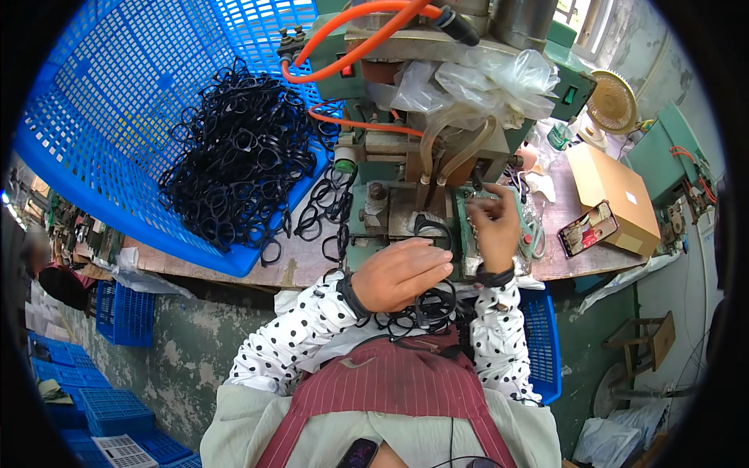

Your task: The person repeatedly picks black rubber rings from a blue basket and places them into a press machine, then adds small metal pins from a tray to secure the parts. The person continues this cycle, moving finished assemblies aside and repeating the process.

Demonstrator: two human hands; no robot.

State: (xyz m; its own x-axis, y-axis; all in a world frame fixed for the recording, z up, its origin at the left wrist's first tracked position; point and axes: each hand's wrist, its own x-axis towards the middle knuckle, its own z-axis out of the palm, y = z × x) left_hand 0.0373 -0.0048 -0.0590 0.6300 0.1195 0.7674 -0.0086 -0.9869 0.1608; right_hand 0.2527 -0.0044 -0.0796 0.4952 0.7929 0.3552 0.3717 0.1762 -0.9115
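Two hands work at a green machine [406,207] on the worktop [304,265]. A black frame [431,228] lies on the machine bed, just above the left hand [402,273] and beside the right hand [493,226]. The left hand's grip is curled, knuckles up, its fingers touching the frame's lower edge; whether it pinches the frame cannot be told. More black frames [425,308] hang bunched under this hand, at the worktop's near edge. The right hand's grip is closed, fingertips pressed together on a small part of the machine's fixture; what it pinches is too small to tell. A heap of frames [238,156] fills the blue basket [117,101] to the left, some spilling over its rim. Orange hoses [351,47] and clear plastic [484,82] top the machine. A cardboard box [612,195] and a fan [611,101] stand right.
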